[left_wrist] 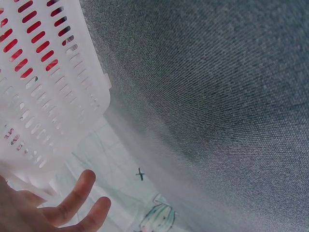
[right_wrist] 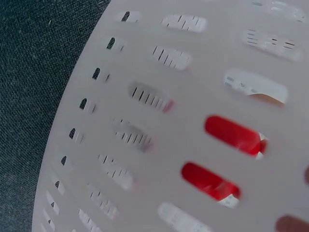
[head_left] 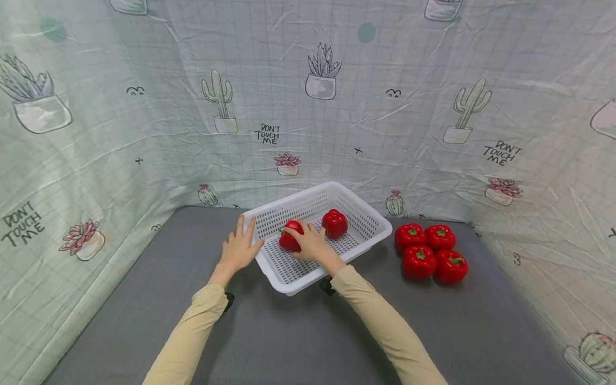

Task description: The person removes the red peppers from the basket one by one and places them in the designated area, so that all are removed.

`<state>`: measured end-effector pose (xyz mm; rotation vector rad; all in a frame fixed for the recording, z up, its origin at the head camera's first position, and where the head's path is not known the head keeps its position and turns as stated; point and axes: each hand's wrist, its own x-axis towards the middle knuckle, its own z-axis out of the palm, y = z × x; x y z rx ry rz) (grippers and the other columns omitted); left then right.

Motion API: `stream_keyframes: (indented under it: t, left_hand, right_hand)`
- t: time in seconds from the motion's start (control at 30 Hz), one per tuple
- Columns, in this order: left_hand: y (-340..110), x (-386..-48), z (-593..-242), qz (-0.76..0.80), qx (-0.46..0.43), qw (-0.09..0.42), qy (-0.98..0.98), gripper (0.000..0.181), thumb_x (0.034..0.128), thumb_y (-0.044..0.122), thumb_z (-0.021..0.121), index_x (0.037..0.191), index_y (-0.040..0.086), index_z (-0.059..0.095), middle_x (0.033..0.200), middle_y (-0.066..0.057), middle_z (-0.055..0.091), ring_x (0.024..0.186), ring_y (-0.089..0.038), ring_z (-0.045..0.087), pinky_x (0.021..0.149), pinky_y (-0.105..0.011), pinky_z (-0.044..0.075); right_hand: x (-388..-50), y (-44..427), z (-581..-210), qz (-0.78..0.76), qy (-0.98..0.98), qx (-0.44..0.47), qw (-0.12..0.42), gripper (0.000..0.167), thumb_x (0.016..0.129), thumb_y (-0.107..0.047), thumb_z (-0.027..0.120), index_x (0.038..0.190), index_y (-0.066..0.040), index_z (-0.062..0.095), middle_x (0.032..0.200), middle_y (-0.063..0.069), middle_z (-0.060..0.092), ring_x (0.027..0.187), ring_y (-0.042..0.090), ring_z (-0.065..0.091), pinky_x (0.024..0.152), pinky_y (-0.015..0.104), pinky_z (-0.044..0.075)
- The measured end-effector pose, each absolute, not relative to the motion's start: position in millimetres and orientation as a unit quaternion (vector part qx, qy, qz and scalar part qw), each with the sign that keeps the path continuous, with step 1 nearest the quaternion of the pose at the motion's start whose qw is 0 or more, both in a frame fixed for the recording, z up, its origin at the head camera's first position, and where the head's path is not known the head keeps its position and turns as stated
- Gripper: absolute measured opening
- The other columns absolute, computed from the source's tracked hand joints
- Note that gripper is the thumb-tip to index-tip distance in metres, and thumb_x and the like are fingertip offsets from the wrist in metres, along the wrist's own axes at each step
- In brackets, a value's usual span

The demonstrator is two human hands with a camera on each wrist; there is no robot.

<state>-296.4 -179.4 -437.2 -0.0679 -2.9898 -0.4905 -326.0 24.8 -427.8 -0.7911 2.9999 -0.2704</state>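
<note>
A white perforated plastic basket [head_left: 370, 239] lies at an angle on the grey surface. Inside, toward its left, my right hand [head_left: 313, 245] grips a red bell pepper [head_left: 290, 240] with the fingers curled over its right side. Another red bell pepper [head_left: 335, 223] sits farther back in the basket. At the basket's left end my left hand [head_left: 239, 247] rests against the rim, fingers spread and fairly straight. In the left wrist view those fingers [left_wrist: 77, 198] extend outside the basket wall [left_wrist: 58, 104]. The right wrist view looks through the slotted wall [right_wrist: 159, 121] at red pepper skin.
Several red bell peppers with green stems [head_left: 420, 262] stand in a tight cluster right of the basket on the grey surface [head_left: 298, 342]. A pale curtain [head_left: 269, 64] printed with cacti and potted plants hangs behind and along both sides.
</note>
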Motion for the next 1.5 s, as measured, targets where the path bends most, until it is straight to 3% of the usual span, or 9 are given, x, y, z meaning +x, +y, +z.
stream_keyframes:
  t: [0.27, 0.57, 1.07, 1.5]
  left_hand:
    - [-179, -296, -436, -0.165, -0.024, 0.054, -0.984, 0.068, 0.0902, 0.043, 0.039, 0.144, 0.012, 0.011, 0.15, -0.019, -0.003, 0.113, -0.055, 0.035, 0.086, -0.068, 0.029]
    - [-180, -297, -437, -0.163, -0.022, 0.056, -0.985, 0.069, 0.0903, 0.044, 0.038, 0.144, 0.012, 0.01, 0.149, -0.02, -0.003, 0.113, -0.056, 0.035, 0.086, -0.067, 0.029]
    - [-180, -296, -436, -0.165, -0.026, 0.056, -0.984, 0.069, 0.0901, 0.043, 0.039, 0.144, 0.012, 0.01, 0.149, -0.02, -0.002, 0.112, -0.055, 0.036, 0.085, -0.067, 0.03]
    - [-181, -296, -436, -0.172, -0.028, 0.054, -0.983, 0.069, 0.0901, 0.043, 0.038, 0.144, 0.012, 0.01, 0.149, -0.02, -0.003, 0.112, -0.055, 0.036, 0.085, -0.067, 0.029]
  right_hand:
    - [-326, 25, -428, -0.065, 0.966, -0.251, -0.001, 0.065, 0.069, -0.031, 0.073, 0.125, -0.026, 0.04, 0.127, 0.015, 0.038, 0.117, 0.03, 0.037, 0.094, 0.056, 0.03]
    - [-327, 25, -430, -0.023, 0.965, -0.263, -0.008, 0.049, 0.071, -0.033, 0.071, 0.109, -0.025, 0.04, 0.119, 0.014, 0.045, 0.113, 0.035, 0.039, 0.091, 0.056, 0.031]
    - [-323, 26, -429, -0.024, 0.964, -0.266, -0.018, 0.046, 0.073, -0.032, 0.07, 0.107, -0.026, 0.04, 0.116, 0.012, 0.049, 0.111, 0.034, 0.041, 0.092, 0.057, 0.031]
    - [-313, 38, -421, -0.069, 0.96, -0.27, -0.041, 0.06, 0.071, -0.031, 0.073, 0.118, -0.022, 0.038, 0.121, 0.013, 0.046, 0.112, 0.036, 0.041, 0.091, 0.056, 0.033]
